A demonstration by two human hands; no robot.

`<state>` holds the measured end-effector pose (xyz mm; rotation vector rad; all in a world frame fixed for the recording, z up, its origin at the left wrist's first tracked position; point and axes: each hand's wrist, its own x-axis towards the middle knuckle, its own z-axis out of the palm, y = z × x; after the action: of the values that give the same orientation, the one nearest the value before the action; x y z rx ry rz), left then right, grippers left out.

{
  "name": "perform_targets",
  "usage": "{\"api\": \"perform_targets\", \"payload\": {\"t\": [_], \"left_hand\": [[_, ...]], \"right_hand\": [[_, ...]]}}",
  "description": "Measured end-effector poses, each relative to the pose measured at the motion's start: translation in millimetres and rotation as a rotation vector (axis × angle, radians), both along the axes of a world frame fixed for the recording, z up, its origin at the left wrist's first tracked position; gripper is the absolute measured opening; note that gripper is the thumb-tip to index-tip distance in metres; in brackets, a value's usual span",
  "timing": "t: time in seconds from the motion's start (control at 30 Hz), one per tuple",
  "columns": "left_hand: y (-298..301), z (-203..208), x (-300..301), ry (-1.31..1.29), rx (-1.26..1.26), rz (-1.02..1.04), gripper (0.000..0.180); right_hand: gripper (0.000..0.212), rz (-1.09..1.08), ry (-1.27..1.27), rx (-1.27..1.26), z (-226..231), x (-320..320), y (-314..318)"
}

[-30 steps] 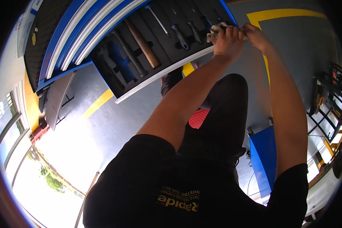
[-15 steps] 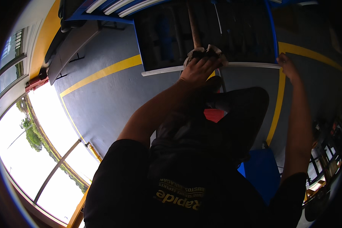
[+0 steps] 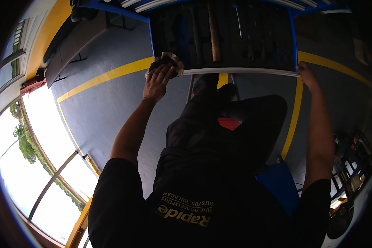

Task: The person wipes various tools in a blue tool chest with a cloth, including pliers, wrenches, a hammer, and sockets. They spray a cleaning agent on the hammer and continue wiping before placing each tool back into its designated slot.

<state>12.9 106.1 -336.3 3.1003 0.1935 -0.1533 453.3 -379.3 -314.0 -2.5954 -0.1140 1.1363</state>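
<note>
A blue-sided tool drawer (image 3: 244, 72) stands pulled out in front of me, with a pale trim along its front edge. At its left front corner my left hand (image 3: 155, 84) presses a crumpled, dark-stained rag (image 3: 178, 68), the fingers laid over the cloth. My right hand (image 3: 309, 75) grips the right front corner, its fingers closed on the edge. Inside the dark drawer lie a wooden handle (image 3: 213, 35), a screwdriver (image 3: 239, 25) with a thin bright shaft, and several other tools that are too dark to name.
Above the drawer is the blue cabinet (image 3: 132, 16) with pale drawer edges. A red ribbed seat or step (image 3: 229, 123) shows under my legs. Yellow lines (image 3: 107, 78) cross the grey floor. A blue panel (image 3: 279, 186) is at my right, and a dark rack (image 3: 355, 161) stands beyond.
My left hand has slid the rag leftward along the drawer's front edge, from near the middle to the left corner. My right hand remains at the right corner. The wooden handle shows more fully.
</note>
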Motion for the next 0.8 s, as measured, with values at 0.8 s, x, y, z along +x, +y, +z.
{"api": "perform_targets", "payload": {"t": [0.8], "left_hand": [[-104.3, 8.3, 67.4, -0.942, -1.645, 1.755, 0.051]], "right_hand": [[0.05, 0.006, 0.086, -0.052, -2.6, 10.4, -1.8]]}}
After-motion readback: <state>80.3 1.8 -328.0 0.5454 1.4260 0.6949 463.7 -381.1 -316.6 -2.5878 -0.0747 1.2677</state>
